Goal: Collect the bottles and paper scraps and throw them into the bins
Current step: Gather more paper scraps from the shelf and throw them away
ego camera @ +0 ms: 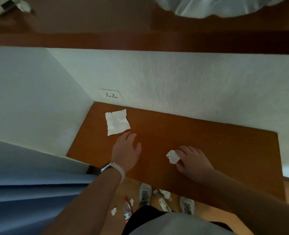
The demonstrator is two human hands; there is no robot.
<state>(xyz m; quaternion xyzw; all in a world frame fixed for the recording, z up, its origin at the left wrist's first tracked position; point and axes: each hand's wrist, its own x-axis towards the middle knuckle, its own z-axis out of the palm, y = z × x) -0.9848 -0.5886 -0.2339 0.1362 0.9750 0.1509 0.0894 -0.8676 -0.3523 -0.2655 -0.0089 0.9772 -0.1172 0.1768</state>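
Checker: Hands first. Left hand point(126, 150)?

Tagger: Over the counter point(225, 150), palm down, fingers point(129, 136) straight and slightly apart, holding nothing. Watch point(109, 166) on that wrist.

Checker: Nearest paper?

Tagger: Flat paper sheet point(117, 122), creased, lying on the counter near the wall corner, below the outlet point(111, 94). The left fingertips sit just beside its near edge. Can't tell if they touch it.

Checker: Right hand point(191, 160)?

Tagger: Thumb and forefinger are clamped on a crumpled scrap point(173, 156). The scrap sticks out on the side of the hand that faces the left hand, low over the counter. It's well apart from the flat sheet.

Checker: Bottles?

Tagger: On the floor point(206, 216), in front of the counter. Clear bottle point(127, 209) with a red label lies beside the left shoe point(145, 194). Second bottle point(164, 204) lies between the left shoe and the right shoe point(187, 205). Neither is near a hand.

Checker: More paper down there?

Tagger: Yes. One wad point(114, 210) lies beside the clear bottle, a smaller bit point(131, 200) sits near its cap, and a bigger wad point(165, 194) lies between the shoes, just beside the second bottle's top.

Checker: Anything up top?

Tagger: Clear plastic bag point(216, 5) at the upper edge, blurred.
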